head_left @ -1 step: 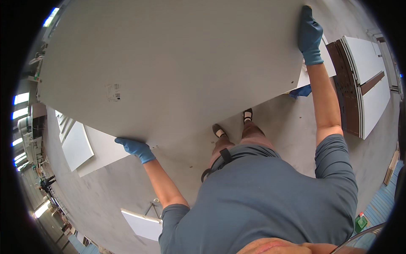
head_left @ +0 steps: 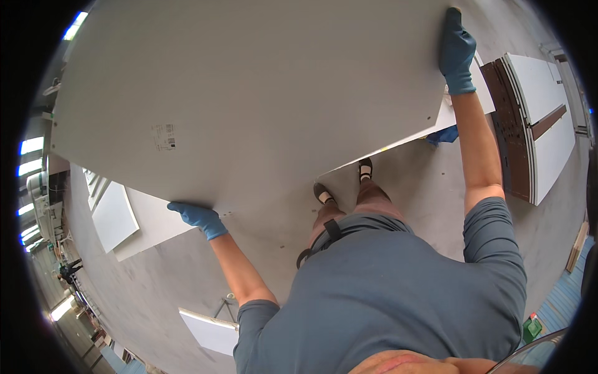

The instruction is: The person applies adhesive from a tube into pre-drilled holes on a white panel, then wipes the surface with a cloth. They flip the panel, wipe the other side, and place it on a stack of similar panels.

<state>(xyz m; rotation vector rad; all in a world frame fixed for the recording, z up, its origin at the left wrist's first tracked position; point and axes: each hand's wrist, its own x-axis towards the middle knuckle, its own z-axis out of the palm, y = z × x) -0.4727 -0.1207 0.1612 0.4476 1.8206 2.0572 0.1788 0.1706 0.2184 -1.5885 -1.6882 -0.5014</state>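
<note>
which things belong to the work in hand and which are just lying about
Part of the job:
large labelled grey panel
gloved left hand and gloved right hand, gripping its edges

Apparently just lying about:
brown-and-white panel stack
white panels at left
lone white panel at lower left

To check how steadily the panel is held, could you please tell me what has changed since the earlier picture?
The panel has shifted slightly left in view, the left hand with it; a thin white strip now shows along the panel's lower right edge. The right hand still holds it; the stacked boards look unmoved.
</note>
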